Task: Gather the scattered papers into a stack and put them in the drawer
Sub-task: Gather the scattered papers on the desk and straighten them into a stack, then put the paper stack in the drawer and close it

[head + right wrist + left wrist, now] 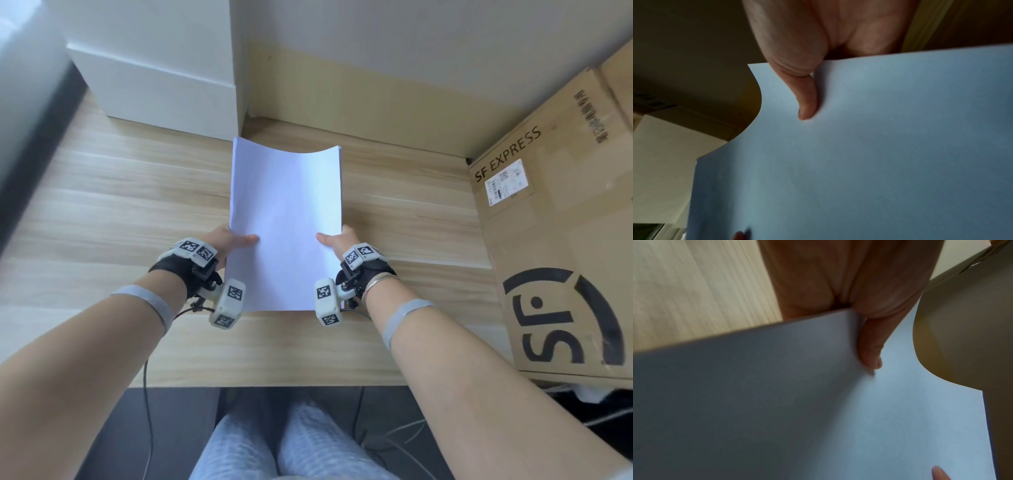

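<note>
A stack of white papers (286, 222) is held above the wooden desk (102, 205), its far edge curving upward. My left hand (236, 240) pinches the stack's left edge, thumb on top and fingers hidden beneath. My right hand (334, 240) pinches the right edge the same way. In the left wrist view the left thumb (869, 353) presses on the stack of papers (797, 418). The right wrist view has the right thumb (805, 100) lying on the stack of papers (859, 162). No drawer is in view.
A large cardboard box (555, 222) printed SF EXPRESS stands at the desk's right side. A white box (164, 82) sits at the back left. Behind the desk is a wall (394, 51). My knees (291, 442) show below the front edge.
</note>
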`<state>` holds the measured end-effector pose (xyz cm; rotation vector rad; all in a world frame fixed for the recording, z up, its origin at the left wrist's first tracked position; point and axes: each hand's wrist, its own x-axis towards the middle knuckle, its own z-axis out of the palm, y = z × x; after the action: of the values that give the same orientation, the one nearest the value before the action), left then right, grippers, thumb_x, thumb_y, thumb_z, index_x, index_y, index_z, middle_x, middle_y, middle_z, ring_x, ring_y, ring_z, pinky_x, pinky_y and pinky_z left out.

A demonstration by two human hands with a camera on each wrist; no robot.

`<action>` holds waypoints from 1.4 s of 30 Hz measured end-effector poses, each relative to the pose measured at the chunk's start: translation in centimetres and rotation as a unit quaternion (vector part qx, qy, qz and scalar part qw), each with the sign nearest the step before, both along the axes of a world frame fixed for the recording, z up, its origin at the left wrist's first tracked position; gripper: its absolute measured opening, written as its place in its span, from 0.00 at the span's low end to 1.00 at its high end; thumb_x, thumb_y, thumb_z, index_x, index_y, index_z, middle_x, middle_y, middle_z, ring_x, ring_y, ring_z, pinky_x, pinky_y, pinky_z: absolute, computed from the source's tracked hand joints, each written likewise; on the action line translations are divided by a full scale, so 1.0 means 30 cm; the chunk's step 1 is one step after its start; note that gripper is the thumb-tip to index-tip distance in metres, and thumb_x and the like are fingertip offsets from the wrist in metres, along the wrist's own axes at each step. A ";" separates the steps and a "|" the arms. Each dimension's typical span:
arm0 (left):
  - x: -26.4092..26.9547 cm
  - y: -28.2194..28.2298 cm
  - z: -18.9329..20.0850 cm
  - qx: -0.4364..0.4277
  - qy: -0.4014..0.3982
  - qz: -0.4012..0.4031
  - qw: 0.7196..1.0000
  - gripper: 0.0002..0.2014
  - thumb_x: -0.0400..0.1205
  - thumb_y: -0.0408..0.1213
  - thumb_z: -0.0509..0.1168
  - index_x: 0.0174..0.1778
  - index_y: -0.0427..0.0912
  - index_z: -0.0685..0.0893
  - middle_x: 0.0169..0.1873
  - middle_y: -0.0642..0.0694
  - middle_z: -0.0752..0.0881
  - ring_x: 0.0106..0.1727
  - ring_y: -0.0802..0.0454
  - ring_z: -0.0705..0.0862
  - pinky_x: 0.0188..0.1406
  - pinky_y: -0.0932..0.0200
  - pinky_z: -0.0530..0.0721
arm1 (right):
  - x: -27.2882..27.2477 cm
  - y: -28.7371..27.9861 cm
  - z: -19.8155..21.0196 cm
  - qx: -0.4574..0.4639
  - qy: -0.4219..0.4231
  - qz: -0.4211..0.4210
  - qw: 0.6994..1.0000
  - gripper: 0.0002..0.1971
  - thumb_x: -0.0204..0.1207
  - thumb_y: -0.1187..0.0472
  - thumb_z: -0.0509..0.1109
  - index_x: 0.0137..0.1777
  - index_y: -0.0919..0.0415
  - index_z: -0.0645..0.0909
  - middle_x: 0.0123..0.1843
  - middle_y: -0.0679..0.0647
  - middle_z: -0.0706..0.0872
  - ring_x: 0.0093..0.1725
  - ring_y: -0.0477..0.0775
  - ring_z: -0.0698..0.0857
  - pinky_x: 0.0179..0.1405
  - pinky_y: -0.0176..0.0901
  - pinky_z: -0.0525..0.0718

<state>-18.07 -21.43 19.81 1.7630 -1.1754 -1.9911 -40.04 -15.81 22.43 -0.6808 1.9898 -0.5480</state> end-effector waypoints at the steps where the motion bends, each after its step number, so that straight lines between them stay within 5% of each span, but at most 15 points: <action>1: 0.003 0.003 -0.002 -0.006 -0.006 0.007 1.000 0.22 0.73 0.35 0.73 0.62 0.31 0.81 0.59 0.31 0.85 0.56 0.31 0.86 0.62 0.34 0.81 | 0.005 0.003 0.002 -0.009 -0.002 -0.002 1.000 0.24 0.78 0.64 0.70 0.70 0.74 0.70 0.70 0.65 0.79 0.70 0.63 0.78 0.68 0.46 0.74; 4: 0.029 0.014 -0.045 -0.013 -0.011 0.006 1.000 0.29 0.65 0.42 0.77 0.60 0.32 0.82 0.58 0.30 0.86 0.57 0.30 0.86 0.62 0.31 0.80 | 0.015 0.017 0.007 -0.021 -0.014 0.008 1.000 0.21 0.78 0.65 0.69 0.68 0.74 0.73 0.68 0.65 0.81 0.69 0.63 0.80 0.65 0.45 0.75; 8: 0.030 0.086 -0.015 -0.016 -0.018 0.040 0.999 0.24 0.73 0.34 0.73 0.65 0.31 0.81 0.61 0.30 0.85 0.61 0.30 0.84 0.66 0.32 0.78 | 0.013 0.050 0.003 -0.036 -0.028 0.026 0.999 0.21 0.77 0.66 0.69 0.68 0.73 0.73 0.68 0.65 0.81 0.68 0.63 0.80 0.64 0.44 0.75; 15: 0.049 0.249 -0.017 -0.004 -0.026 0.100 0.995 0.28 0.69 0.37 0.77 0.64 0.32 0.81 0.56 0.35 0.87 0.60 0.33 0.85 0.66 0.35 0.79 | 0.033 0.145 -0.013 -0.085 -0.061 0.063 0.992 0.24 0.75 0.72 0.69 0.72 0.69 0.72 0.67 0.64 0.82 0.67 0.62 0.81 0.63 0.44 0.77; 19: 0.067 0.346 -0.001 -0.005 -0.020 0.137 0.990 0.23 0.76 0.29 0.69 0.68 0.28 0.77 0.54 0.35 0.86 0.47 0.40 0.85 0.68 0.37 0.77 | 0.067 0.194 -0.024 -0.080 -0.084 0.083 0.990 0.25 0.74 0.73 0.70 0.71 0.70 0.72 0.68 0.65 0.82 0.67 0.63 0.81 0.65 0.45 0.77; 23: 0.129 0.416 0.000 0.007 -0.048 0.146 0.988 0.24 0.74 0.34 0.72 0.65 0.30 0.79 0.59 0.33 0.85 0.58 0.34 0.85 0.67 0.36 0.78 | 0.111 0.240 -0.029 -0.061 -0.097 0.094 0.989 0.24 0.74 0.71 0.71 0.71 0.71 0.72 0.68 0.65 0.82 0.67 0.63 0.82 0.66 0.47 0.78; 30: 0.260 0.533 -0.009 0.007 -0.053 0.157 0.986 0.23 0.77 0.33 0.70 0.68 0.31 0.78 0.62 0.33 0.83 0.63 0.32 0.82 0.68 0.33 0.76 | 0.244 0.326 -0.054 -0.077 -0.120 0.084 0.986 0.18 0.81 0.67 0.63 0.69 0.73 0.74 0.67 0.66 0.81 0.65 0.64 0.82 0.44 0.33 0.73; 34: 0.365 0.622 -0.031 -0.003 -0.062 0.147 0.987 0.23 0.77 0.35 0.69 0.69 0.37 0.77 0.54 0.40 0.85 0.55 0.39 0.84 0.67 0.37 0.77 | 0.362 0.406 -0.089 -0.106 -0.107 0.094 0.984 0.17 0.79 0.68 0.66 0.67 0.69 0.75 0.66 0.65 0.83 0.61 0.61 0.83 0.57 0.42 0.79; 42: 0.618 0.840 -0.048 0.019 -0.040 0.214 0.976 0.24 0.78 0.30 0.68 0.71 0.36 0.76 0.54 0.38 0.85 0.58 0.35 0.82 0.69 0.34 0.75 | 0.621 0.584 -0.139 -0.126 -0.128 0.096 0.979 0.17 0.77 0.73 0.66 0.66 0.73 0.76 0.64 0.69 0.84 0.51 0.51 0.79 0.38 0.32 0.80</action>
<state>0.46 3.75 18.38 1.9322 -0.7003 -1.7111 -21.40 1.71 18.27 -0.9000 1.6092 -0.7390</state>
